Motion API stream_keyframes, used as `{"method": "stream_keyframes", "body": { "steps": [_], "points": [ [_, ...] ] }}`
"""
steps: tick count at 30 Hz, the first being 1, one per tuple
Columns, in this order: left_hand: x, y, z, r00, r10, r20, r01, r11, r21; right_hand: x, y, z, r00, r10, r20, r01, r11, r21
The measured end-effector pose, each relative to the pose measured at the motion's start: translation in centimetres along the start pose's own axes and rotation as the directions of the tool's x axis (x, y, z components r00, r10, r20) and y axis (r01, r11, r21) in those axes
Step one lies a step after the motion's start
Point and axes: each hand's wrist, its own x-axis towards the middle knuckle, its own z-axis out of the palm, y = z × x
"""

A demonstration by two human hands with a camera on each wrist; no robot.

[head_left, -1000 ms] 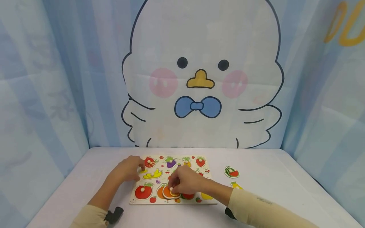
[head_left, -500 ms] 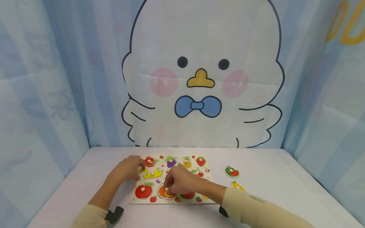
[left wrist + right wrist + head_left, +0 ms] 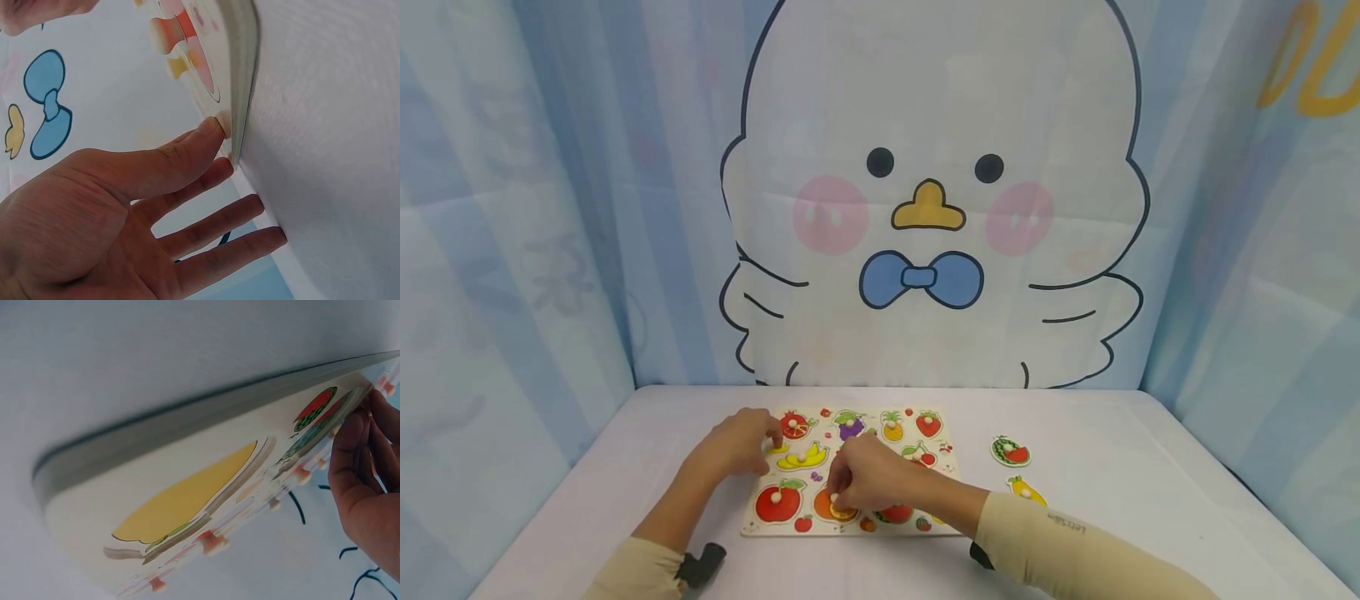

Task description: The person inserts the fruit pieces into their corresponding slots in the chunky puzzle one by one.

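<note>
A white fruit puzzle board (image 3: 749, 527) lies on the table, holding several knobbed fruit pieces. My right hand (image 3: 871, 479) pinches the white knob of an orange puzzle piece (image 3: 824, 506) in the front row, beside the red apple piece (image 3: 777, 504). The piece sits over its place on the board, partly hidden by the fingers. At the board's left edge rests my left hand (image 3: 739, 446). In the left wrist view its thumb (image 3: 181, 164) touches the board's edge, and the other fingers extend fairly straight.
Two loose pieces lie right of the board: a watermelon piece (image 3: 1011, 452) and a yellow fruit piece (image 3: 1026, 490). A yellow pear-shaped recess (image 3: 187, 500) shows at the board's near right corner. Behind the table (image 3: 1150, 517) hangs a curtain (image 3: 820, 342) with a cartoon bird.
My right hand has moved a little to the left with the orange puzzle piece, bringing it into line over the front-row orange place. The left hand stays put.
</note>
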Motion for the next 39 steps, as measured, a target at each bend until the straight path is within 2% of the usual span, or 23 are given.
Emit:
{"method": "stream_keyframes", "body": {
  "steps": [10, 22, 29, 33, 39],
  "points": [
    [-0.1, 0.0, -0.1, 1.000, -0.004, 0.003, 0.004, 1.000, -0.001, 0.2, 0.2, 0.2, 1.000, 0.011, 0.019, -0.011, 0.999, 0.040],
    [0.1, 0.1, 0.1, 1.000, 0.001, -0.004, -0.001, 1.000, 0.003, 0.1, 1.1, 0.2, 0.997, -0.075, 0.033, 0.073, 0.996, 0.050],
    [0.1, 0.3, 0.0, 1.000, -0.002, -0.002, 0.002, 1.000, 0.005, -0.1, 2.1, -0.2, 0.987, -0.149, 0.057, 0.141, 0.981, 0.130],
    [-0.1, 0.5, -0.1, 1.000, -0.007, 0.000, 0.007, 1.000, 0.003, -0.5, 2.7, -0.5, 0.983, -0.180, 0.032, 0.173, 0.974, 0.149],
    [-0.3, 0.5, -0.3, 1.000, -0.001, 0.002, 0.001, 1.000, 0.004, -1.4, 3.8, -1.0, 0.985, -0.173, -0.018, 0.174, 0.969, 0.178]
  ]
}}
